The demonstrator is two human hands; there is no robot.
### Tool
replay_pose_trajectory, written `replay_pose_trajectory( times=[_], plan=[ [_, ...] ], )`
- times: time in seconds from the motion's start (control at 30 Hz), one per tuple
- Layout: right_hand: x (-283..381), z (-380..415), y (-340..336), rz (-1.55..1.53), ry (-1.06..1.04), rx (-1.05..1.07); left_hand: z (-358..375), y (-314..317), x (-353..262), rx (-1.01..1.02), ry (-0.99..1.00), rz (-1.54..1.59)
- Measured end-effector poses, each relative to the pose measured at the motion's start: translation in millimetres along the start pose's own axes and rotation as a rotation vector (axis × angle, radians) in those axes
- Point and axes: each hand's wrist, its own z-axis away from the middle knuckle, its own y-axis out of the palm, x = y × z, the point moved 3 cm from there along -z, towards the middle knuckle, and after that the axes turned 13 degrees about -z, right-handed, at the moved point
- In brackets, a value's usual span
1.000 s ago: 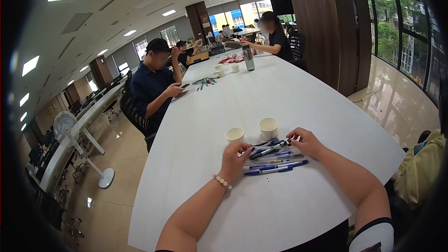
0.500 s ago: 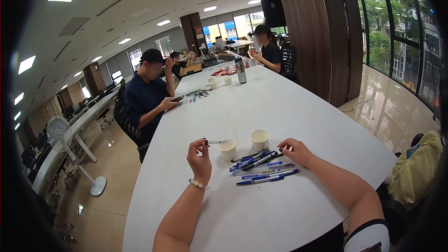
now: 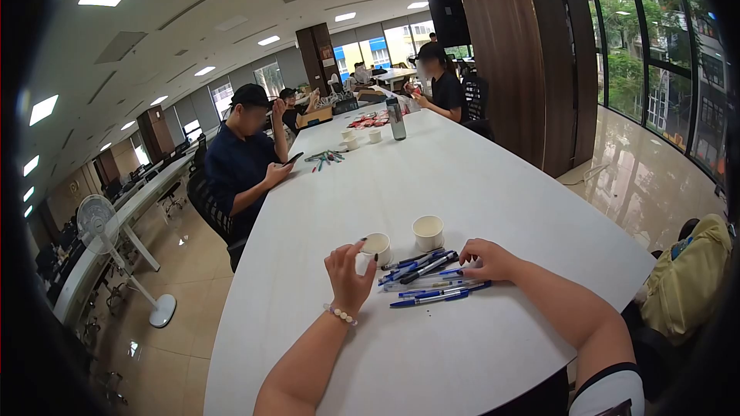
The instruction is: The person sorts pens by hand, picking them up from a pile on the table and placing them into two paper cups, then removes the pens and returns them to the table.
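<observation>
My left hand point(image 3: 351, 276) is beside the left paper cup point(image 3: 377, 246), thumb and index finger apart near its rim. No object shows between those fingers. A second white paper cup point(image 3: 428, 233) stands a little farther right. In front of the cups lies a loose pile of blue, black and clear pens point(image 3: 424, 268). My right hand point(image 3: 490, 260) is at the pile's right end, fingers curled with the tips together on the end of a pen point(image 3: 451, 273). My palm partly hides that end. A blue pen point(image 3: 428, 300) lies nearest to me.
Farther up the white table point(image 3: 324, 216) are more pens point(image 3: 327, 157), several small cups point(image 3: 351, 141), a grey bottle point(image 3: 396, 119) and red packets point(image 3: 371, 120). A person point(image 3: 245, 150) at left holds a phone; another person point(image 3: 439, 88) sits at the far right.
My left hand has moved right and down to the left cup; the thin clear piece it held is no longer visible. My right hand has shifted slightly left and lower onto the pens.
</observation>
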Motion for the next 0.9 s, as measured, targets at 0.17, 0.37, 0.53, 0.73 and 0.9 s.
replay_pose_trajectory(
  times=[0.17, 0.37, 0.53, 0.73, 0.9],
  plan=[
    [5, 2, 4, 0.029, 0.11, 0.17, 6, -3, -26, 0.097, 0.439, 0.042],
    [-3, -1, 6, -0.008, 0.176, 0.15, 4, 2, -27, 0.266, 0.424, 0.204],
    [2, -2, 6, -0.114, 0.219, 0.031, 3, 1, -20, 0.283, 0.325, 0.213],
    [-23, -5, -9, -0.812, 0.234, -0.5, 4, 4, -22, 0.336, 0.25, 0.291],
    [-20, -2, -15, -0.712, 0.312, -0.66, 0, 3, -28, 0.444, 0.254, 0.293]
  ],
)
